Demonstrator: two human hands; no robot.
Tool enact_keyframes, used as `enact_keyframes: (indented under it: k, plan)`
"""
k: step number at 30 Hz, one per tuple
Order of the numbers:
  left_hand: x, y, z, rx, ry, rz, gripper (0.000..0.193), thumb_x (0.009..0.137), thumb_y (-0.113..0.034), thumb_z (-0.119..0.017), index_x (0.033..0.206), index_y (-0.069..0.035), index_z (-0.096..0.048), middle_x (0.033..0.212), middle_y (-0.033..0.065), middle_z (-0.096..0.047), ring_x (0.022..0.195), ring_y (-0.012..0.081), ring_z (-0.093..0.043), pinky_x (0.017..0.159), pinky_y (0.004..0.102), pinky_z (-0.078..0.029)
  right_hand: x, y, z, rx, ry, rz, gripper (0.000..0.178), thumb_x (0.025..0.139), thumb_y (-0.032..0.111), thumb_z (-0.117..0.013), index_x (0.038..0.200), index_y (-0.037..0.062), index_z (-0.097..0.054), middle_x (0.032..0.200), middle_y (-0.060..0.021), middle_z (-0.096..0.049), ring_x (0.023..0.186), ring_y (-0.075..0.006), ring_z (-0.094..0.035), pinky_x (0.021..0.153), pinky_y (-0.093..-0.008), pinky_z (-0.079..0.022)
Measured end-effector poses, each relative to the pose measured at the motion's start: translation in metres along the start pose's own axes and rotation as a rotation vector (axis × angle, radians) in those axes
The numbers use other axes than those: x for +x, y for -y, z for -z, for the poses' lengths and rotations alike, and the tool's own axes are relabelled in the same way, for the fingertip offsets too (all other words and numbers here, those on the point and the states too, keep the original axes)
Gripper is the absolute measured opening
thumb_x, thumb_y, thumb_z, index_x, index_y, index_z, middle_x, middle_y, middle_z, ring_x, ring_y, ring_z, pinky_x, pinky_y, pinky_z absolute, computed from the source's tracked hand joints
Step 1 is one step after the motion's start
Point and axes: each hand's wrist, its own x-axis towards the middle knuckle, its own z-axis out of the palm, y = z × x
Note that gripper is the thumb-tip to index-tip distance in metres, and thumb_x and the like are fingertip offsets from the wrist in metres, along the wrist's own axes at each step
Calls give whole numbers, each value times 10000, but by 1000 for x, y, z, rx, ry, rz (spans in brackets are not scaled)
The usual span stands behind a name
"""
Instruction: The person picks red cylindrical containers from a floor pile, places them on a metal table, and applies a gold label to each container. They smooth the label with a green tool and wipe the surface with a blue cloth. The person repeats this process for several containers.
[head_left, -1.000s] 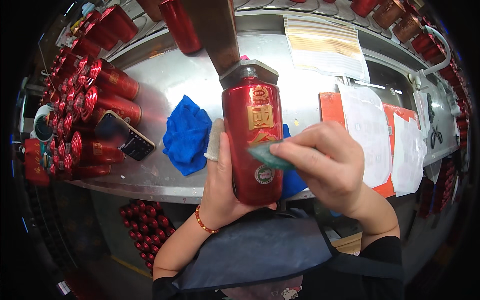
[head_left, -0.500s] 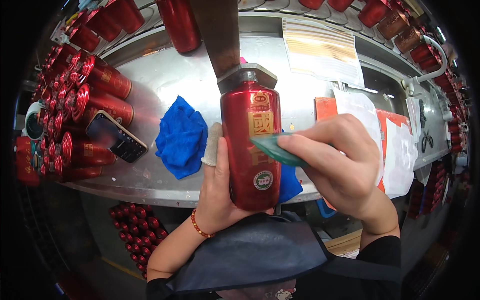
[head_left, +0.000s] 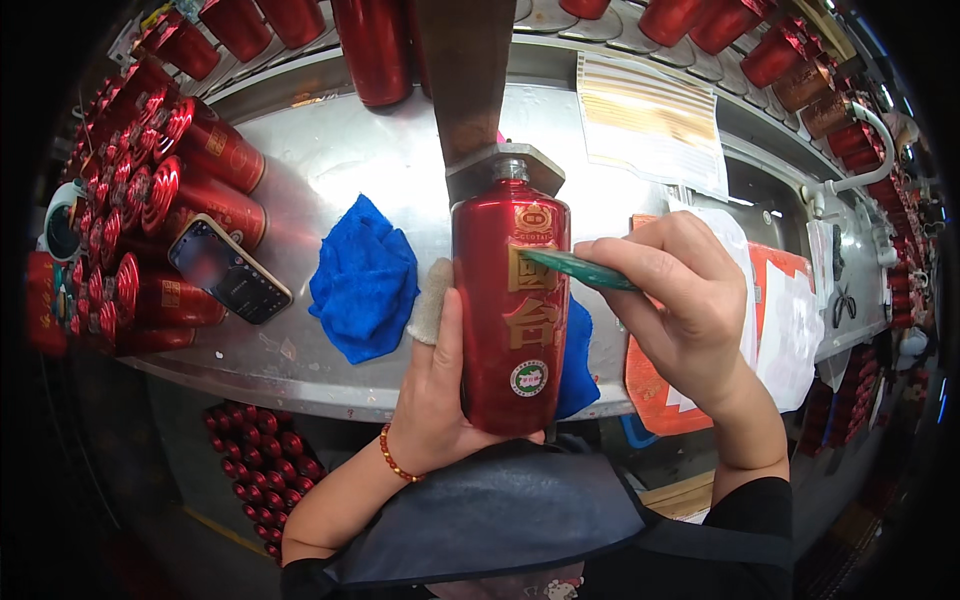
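Note:
A glossy red bottle [head_left: 487, 330] with gold lettering and a round white-and-green emblem lies face up, its neck toward a metal bracket [head_left: 465, 165]. My left hand [head_left: 425, 405] grips it from the left and beneath its base; a pale fabric sleeve covers one finger. Between the thumb and fingers of my right hand [head_left: 690, 310] is a flat green scraper [head_left: 590, 270]. Its tip lies over the upper gold character; whether it presses on the surface I cannot tell. A crumpled blue cloth [head_left: 362, 280] rests left of the bottle, with more blue cloth [head_left: 577, 365] at its right side.
Stacked red bottles [head_left: 195, 205] crowd the left, with a phone [head_left: 232, 268] leaning by them. Gold-striped sheets [head_left: 650, 115] lie at the back. White papers on an orange-red sheet [head_left: 650, 365] and scissors [head_left: 845, 303] are on the right. More red bottles [head_left: 370, 55] stand behind.
The scraper has tilted and moved up to the upper gold character, uncovering the lower one. The whole scene has shifted slightly in view; my left hand keeps its grip on the bottle.

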Motion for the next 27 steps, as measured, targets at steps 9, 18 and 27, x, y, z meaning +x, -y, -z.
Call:
enact_keyframes:
  k: [9, 18, 27]
  plan:
    - [-1, 7, 51, 121, 16, -11, 1362, 683, -707, -801, 1608, 34, -131, 1631, 312, -217, 1508, 491, -226, 1228, 513, -212, 16, -15, 5, 21, -45, -60, 330, 779, -42, -761, 1098, 43, -753, 802, -65, -622, 682, -164, -584, 577, -295, -460]
    - [7, 65, 62, 603, 56, 78, 570, 859, -185, -772, 1375, -37, -582, 1395, 180, -564, 1252, 395, -538, 1063, 477, -433, 28, -18, -9, 419, 134, -175, 294, 814, 21, -751, 1091, 119, -763, 821, -60, -635, 743, -196, -604, 675, -298, -482]
    - [49, 19, 62, -53, -599, 154, 236, 929, -130, -701, 1134, -12, -700, 1055, 114, -664, 918, 302, -678, 876, 368, -522, -63, 34, -14, 372, 129, 305, 352, 763, 90, -756, 1112, 58, -734, 812, -48, -628, 743, -208, -619, 668, -316, -520]
